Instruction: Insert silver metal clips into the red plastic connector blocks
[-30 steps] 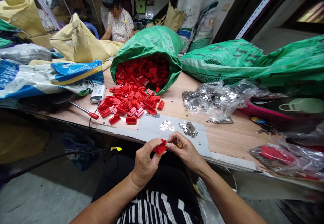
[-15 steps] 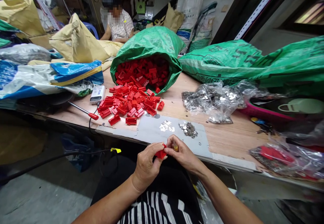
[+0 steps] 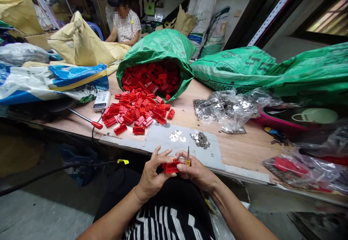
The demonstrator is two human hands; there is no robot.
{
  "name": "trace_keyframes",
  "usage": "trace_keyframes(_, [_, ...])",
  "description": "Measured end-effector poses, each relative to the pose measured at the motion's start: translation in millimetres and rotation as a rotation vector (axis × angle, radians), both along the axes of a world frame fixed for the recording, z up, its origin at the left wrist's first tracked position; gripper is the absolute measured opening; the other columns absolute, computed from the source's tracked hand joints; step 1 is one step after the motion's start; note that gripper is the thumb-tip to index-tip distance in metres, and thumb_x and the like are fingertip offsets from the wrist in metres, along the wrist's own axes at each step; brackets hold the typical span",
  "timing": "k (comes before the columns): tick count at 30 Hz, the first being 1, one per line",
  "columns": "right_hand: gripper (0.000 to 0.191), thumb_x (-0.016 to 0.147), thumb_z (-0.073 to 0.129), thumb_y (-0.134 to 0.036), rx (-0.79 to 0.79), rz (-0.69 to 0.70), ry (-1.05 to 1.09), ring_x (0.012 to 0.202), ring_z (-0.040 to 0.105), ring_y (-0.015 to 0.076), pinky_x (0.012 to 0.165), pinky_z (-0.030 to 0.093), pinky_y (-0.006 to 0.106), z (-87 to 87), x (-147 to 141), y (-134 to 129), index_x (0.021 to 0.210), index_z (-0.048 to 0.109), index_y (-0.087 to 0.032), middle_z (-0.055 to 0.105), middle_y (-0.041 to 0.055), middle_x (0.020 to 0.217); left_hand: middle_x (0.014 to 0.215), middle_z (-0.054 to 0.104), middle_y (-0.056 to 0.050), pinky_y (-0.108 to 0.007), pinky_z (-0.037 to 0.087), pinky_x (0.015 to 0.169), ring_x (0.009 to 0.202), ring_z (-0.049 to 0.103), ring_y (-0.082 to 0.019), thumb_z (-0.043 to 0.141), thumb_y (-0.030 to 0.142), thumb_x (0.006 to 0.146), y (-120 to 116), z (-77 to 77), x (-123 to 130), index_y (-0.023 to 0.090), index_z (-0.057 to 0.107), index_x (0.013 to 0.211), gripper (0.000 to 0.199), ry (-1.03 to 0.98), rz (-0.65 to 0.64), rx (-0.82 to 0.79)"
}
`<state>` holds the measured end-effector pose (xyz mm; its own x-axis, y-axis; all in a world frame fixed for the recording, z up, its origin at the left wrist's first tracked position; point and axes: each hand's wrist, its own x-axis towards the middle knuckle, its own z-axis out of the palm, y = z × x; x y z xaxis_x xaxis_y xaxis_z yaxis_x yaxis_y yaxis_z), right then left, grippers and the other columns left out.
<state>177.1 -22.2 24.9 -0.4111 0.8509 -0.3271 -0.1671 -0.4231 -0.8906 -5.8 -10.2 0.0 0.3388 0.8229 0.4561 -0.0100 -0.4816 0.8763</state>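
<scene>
My left hand (image 3: pixel 153 175) pinches a red plastic part (image 3: pixel 170 167) above my lap, just off the table's front edge. It is a small hollow, box-like piece. My right hand (image 3: pixel 194 171) touches the part's right end with its fingertips. The same hand holds a small yellow-handled screwdriver (image 3: pixel 188 160), its thin metal shaft pointing up, apart from the part. Just beyond the hands, a grey mat (image 3: pixel 160 142) bears a loose cluster of shiny metal pieces (image 3: pixel 177 136) and a darker heap of small metal pieces (image 3: pixel 200 139).
A heap of red parts (image 3: pixel 138 108) spills from a green sack (image 3: pixel 160 44). Bags of metal pieces (image 3: pixel 225 106) and a pink basket (image 3: pixel 280 120) stand right. A red-handled rod (image 3: pixel 87 120) and white device (image 3: pixel 102 101) lie left. Another person (image 3: pixel 126 24) sits behind.
My left fingers have spread and the red part now shows more of its side, turned between the hands. The screwdriver has swung into view with its shaft upright.
</scene>
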Motion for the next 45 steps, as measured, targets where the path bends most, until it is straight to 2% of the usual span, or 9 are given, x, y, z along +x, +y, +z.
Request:
trace_keyframes(2, [0.048,0.067,0.073,-0.052,-0.004,0.040,0.008,0.048,0.032,0.0061,0.047,0.021,0.020,0.9,2,1,0.092,0.045,-0.023,0.049,-0.0065,0.065,0.102,0.074,-0.007,-0.058,0.023,0.112,0.117,0.058,-0.028,0.074,0.026,0.073,2,-0.4,0,0.022,0.062,0.100,0.030,-0.082,-0.043,-0.121])
trace_keyframes(5, [0.044,0.073,0.067,-0.052,0.109,0.082,-0.151,0.050,0.040,0.0073,0.047,0.027,0.020,7.4,11,12,0.101,0.049,-0.023,0.057,-0.0037,0.072,0.106,0.071,-0.010,-0.049,0.040,0.104,0.114,0.060,-0.027,0.075,0.026,0.071,4,-0.1,2,0.020,0.062,0.097,0.030,-0.236,-0.035,-0.383])
trace_keyframes(8, [0.028,0.082,0.060,-0.042,0.413,-0.060,-0.640,0.071,0.057,0.0146,0.060,0.041,0.026,15.1,25,33,0.100,0.057,-0.021,0.066,0.0041,0.093,0.103,0.071,-0.006,-0.038,0.051,0.092,0.100,0.067,-0.021,0.075,0.022,0.070,6,0.8,4,0.020,0.059,0.097,0.032,-0.397,0.039,-0.541])
trace_keyframes(10, [0.015,0.086,0.055,-0.031,0.583,-0.157,-1.025,0.087,0.060,0.0198,0.073,0.043,0.031,17.0,33,50,0.095,0.062,-0.021,0.068,0.0057,0.098,0.099,0.071,-0.002,-0.033,0.052,0.088,0.093,0.067,-0.017,0.075,0.020,0.070,7,1.1,4,0.021,0.057,0.099,0.033,-0.450,0.078,-0.576])
trace_keyframes(12, [0.014,0.086,0.053,-0.023,0.656,-0.153,-1.282,0.091,0.061,0.0223,0.077,0.042,0.033,15.7,38,65,0.095,0.064,-0.022,0.069,0.0060,0.099,0.099,0.070,-0.001,-0.029,0.051,0.088,0.092,0.067,-0.015,0.074,0.019,0.071,8,1.1,4,0.022,0.057,0.101,0.034,-0.461,0.079,-0.595])
trace_keyframes(15, [0.018,0.085,0.053,-0.019,0.683,-0.085,-1.462,0.090,0.062,0.0221,0.074,0.042,0.031,11.0,38,81,0.099,0.064,-0.022,0.069,0.0063,0.102,0.100,0.069,-0.001,-0.028,0.050,0.087,0.091,0.066,-0.014,0.073,0.019,0.072,7,0.4,3,0.021,0.057,0.102,0.034,-0.452,0.068,-0.622])
trace_keyframes(25, [0.013,0.085,0.054,-0.021,0.681,0.031,-1.538,0.083,0.060,0.0174,0.067,0.036,0.026,4.4,38,98,0.092,0.065,-0.022,0.069,0.0037,0.095,0.096,0.070,-0.001,-0.028,0.050,0.085,0.087,0.066,-0.014,0.074,0.019,0.071,7,-1.5,2,0.021,0.057,0.102,0.035,-0.470,0.086,-0.693])
trace_keyframes(39, [0.011,0.085,0.053,-0.021,0.664,0.067,-1.522,0.082,0.058,0.0172,0.067,0.035,0.025,7.4,40,101,0.091,0.062,-0.021,0.067,0.0045,0.093,0.092,0.070,-0.002,-0.031,0.054,0.079,0.083,0.066,-0.015,0.074,0.019,0.071,7,2.0,4,0.020,0.056,0.102,0.036,-0.516,0.077,-0.765])
trace_keyframes(45, [0.015,0.085,0.053,-0.019,0.674,0.050,-1.507,0.084,0.058,0.0165,0.069,0.035,0.025,7.6,39,99,0.098,0.061,-0.022,0.068,0.0035,0.095,0.091,0.069,-0.002,-0.030,0.054,0.077,0.081,0.065,-0.015,0.073,0.021,0.072,7,3.2,4,0.019,0.057,0.103,0.035,-0.520,0.075,-0.779])
